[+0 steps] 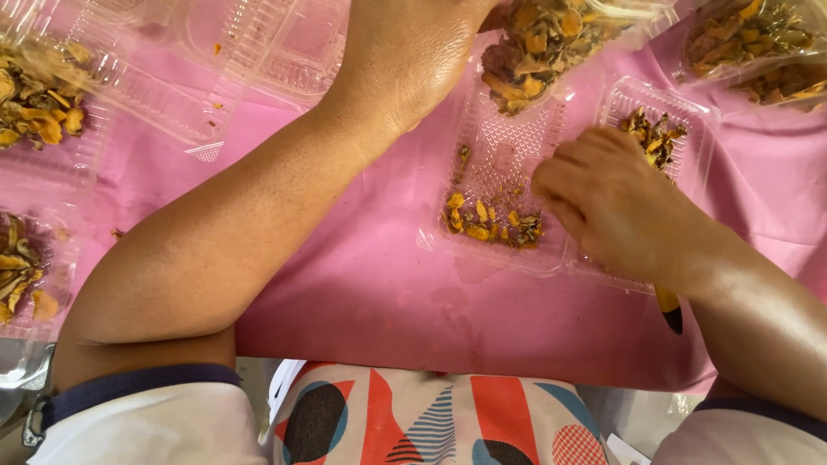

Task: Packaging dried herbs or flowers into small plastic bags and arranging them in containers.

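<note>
1. The right hand point(616, 207) is seen from the back, laid over an open clear plastic clamshell tray point(517, 155) on a pink cloth point(362, 284); its fingers point(560, 176) are curled close together, and whether anything is pinched beneath them cannot be told.
2. A small heap of dried orange-yellow slices point(487, 222) lies in the tray's left half, just beside the fingertips of that hand.
3. A few more slices point(652, 131) are seen in the tray's right half, just beyond the knuckles.
4. The left hand point(405, 52) is stretched up to the top edge; its fingers are cut off, so their state cannot be told.
5. A clear bag of slices point(551, 39) is seen just beside that hand.
6. Other filled trays point(39, 103) are set well apart at the left.
</note>
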